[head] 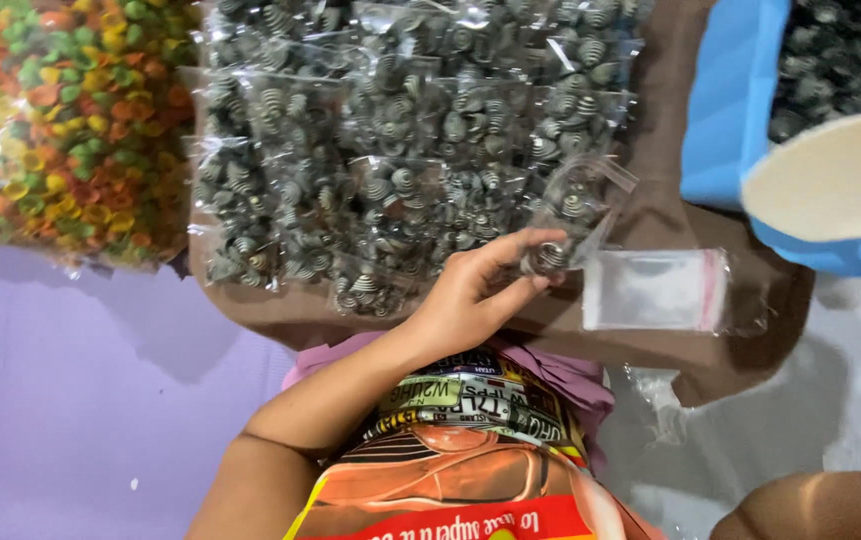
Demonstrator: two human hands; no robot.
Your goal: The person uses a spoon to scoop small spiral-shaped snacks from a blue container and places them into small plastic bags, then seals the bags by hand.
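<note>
- Head view: my left hand [470, 300], frame centre, pinches a small clear plastic bag of grey striped shells [570, 215] between thumb and fingertips.
- Just right lies an empty clear pouch [655, 290].
- My right hand isn't in view.

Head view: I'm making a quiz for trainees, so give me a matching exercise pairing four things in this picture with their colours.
Things:
1. spiral pieces held in the left hand
2. tub
3. scoop
4. loose bag of mixed pieces

Colours:
A. cream
B. orange, green and yellow
C. grey and white striped
D. blue

Pairs: 1-C, 2-D, 3-A, 4-B
</note>
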